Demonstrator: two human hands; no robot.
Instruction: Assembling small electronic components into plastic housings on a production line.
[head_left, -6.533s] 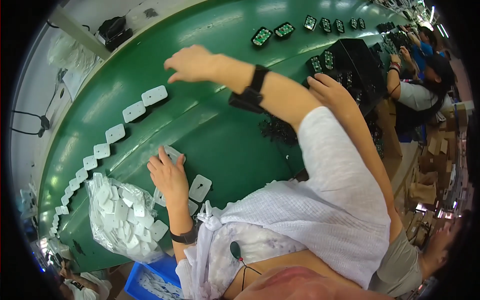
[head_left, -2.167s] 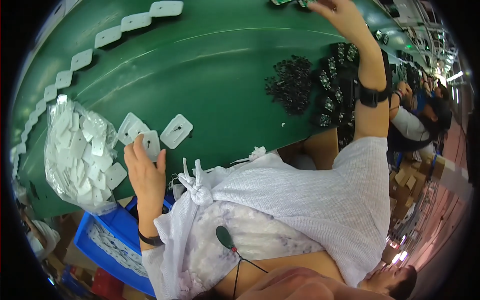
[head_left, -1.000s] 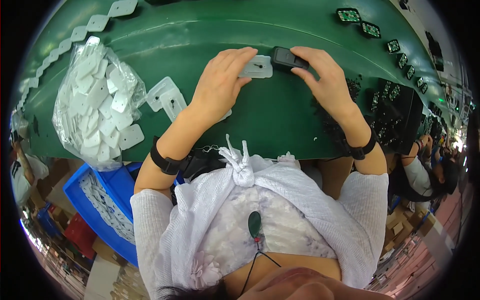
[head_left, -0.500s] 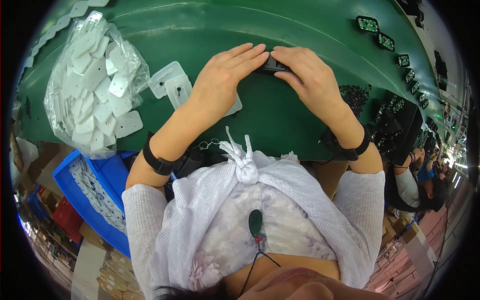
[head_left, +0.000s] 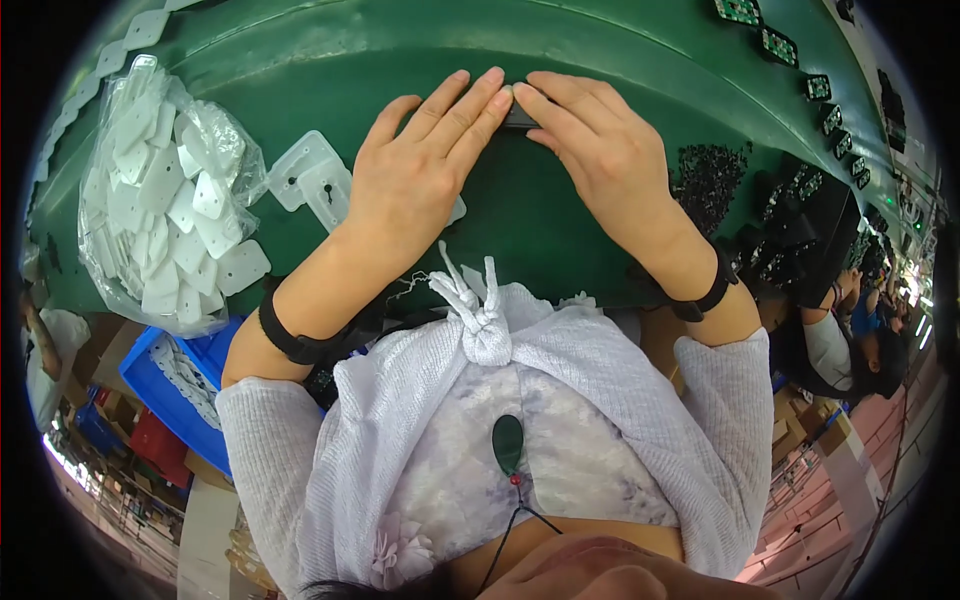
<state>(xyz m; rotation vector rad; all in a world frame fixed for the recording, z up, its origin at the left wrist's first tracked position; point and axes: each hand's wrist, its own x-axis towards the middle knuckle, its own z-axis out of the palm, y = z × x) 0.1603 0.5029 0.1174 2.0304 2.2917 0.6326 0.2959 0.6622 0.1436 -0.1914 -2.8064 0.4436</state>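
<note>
Between my two hands, on the green table, lies a small dark plastic case, mostly covered by fingers. My left hand meets it from the left with its index fingertip; its outer fingers are fanned and its thumb is hidden. My right hand grips its right side, fingers over the far edge and thumb on the near side. The fingertips of both hands come together above the case. Translucent white plastic plates lie beside my left wrist, one partly hidden under the forearm.
At left, a clear bag spills many white plates. Small black parts are heaped right of my right hand, near black housings with circuit boards. More boards line the far right. A blue bin stands below the table's left edge.
Both hands have drawn closer together over the case and shifted slightly up and left in view. My left hand's outer fingers have spread apart. The case is now more covered.
</note>
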